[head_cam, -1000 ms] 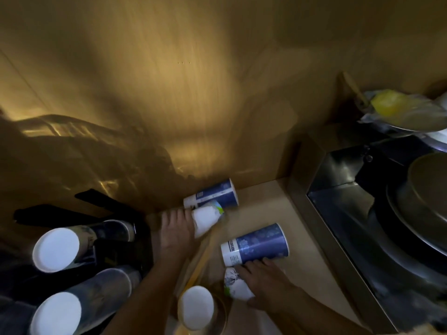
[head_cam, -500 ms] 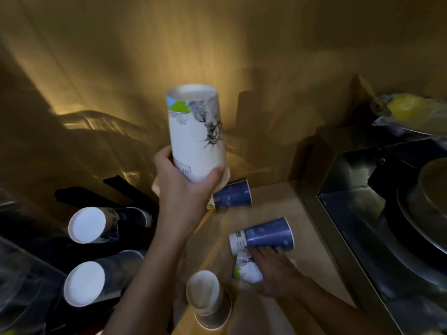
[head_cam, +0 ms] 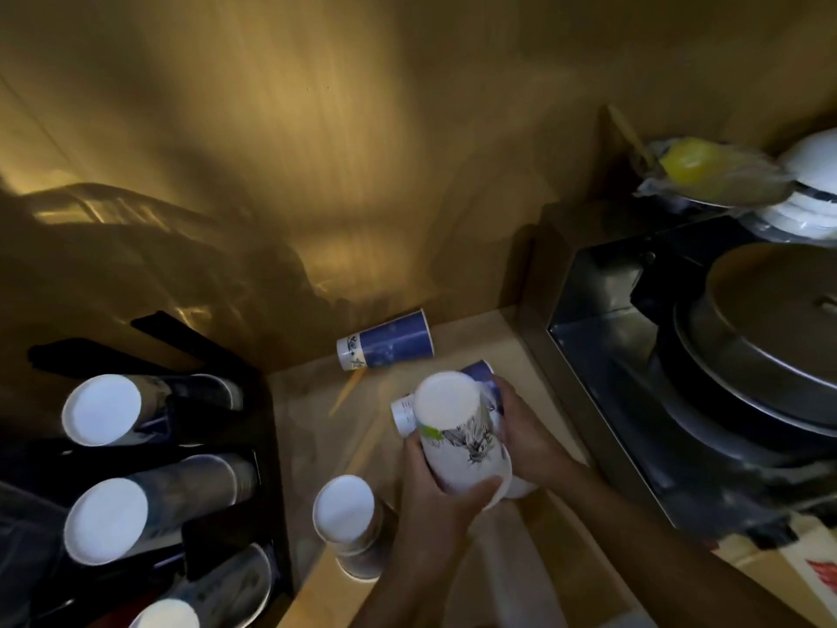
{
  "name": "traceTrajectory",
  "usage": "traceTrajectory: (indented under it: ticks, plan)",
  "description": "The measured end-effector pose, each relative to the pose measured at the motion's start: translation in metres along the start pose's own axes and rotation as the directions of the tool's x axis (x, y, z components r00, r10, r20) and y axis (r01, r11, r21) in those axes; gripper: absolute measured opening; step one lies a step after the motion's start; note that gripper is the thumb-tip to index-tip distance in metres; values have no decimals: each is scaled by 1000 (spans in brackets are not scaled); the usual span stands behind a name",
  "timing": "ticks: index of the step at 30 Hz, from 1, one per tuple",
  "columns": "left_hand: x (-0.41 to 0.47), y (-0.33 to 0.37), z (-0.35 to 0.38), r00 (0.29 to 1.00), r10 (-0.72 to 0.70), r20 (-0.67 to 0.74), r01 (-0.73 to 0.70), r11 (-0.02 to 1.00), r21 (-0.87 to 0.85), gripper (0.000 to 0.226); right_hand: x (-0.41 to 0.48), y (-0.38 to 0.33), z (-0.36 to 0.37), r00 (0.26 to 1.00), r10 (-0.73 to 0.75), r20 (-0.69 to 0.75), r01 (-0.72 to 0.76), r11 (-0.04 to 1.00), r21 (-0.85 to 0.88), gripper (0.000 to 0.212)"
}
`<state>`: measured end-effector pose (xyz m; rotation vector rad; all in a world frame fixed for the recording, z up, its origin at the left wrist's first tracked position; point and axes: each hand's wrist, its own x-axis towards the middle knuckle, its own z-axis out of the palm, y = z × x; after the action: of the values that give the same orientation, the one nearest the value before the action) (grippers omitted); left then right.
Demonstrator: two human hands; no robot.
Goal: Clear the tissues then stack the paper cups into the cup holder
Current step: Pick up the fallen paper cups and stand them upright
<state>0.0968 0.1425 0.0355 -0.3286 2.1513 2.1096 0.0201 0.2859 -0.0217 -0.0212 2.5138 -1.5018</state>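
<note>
My left hand (head_cam: 441, 500) grips a white paper cup (head_cam: 457, 437) with a dark drawing, held upside down with its base up. My right hand (head_cam: 527, 441) is at the same cup from the right, and it hides most of a blue cup (head_cam: 480, 373) and a white one (head_cam: 521, 487) lying behind. Another blue cup (head_cam: 389, 339) lies on its side by the back wall. An upside-down stack of cups (head_cam: 351, 523) stands on the counter near my left forearm. The black cup holder (head_cam: 217, 441) at the left holds several stacks with white bases showing.
A metal sink or basin (head_cam: 602, 337) with a large steel lid (head_cam: 770, 319) sits at the right. Stacked bowls and a yellow item in plastic (head_cam: 706, 170) rest at the top right. A wooden stick (head_cam: 346, 396) lies on the wooden counter (head_cam: 317, 428).
My left hand has lowered the white cup from in front of the wall and brought it to my right hand over the cups lying on the counter.
</note>
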Motion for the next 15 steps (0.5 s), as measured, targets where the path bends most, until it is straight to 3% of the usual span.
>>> traceTrajectory:
  ticks: [3,6,11,15]
  plan:
    - [2,-26,4,1000,-19,-15,19,1000,-3,52,-4,3,-10,996,48,-71,-52,997,-53,74]
    - [4,-46,7,996,-73,-55,75,997,32,43,-13,10,-18,984,95,-148,-108,991,-82,106]
    - [6,-73,5,993,-45,-109,53,996,72,53,-21,21,-24,981,52,-186,-85,981,-173,107]
    - [6,-82,5,984,39,-171,-11,987,160,72,-29,18,-28,972,25,-236,-48,994,-95,105]
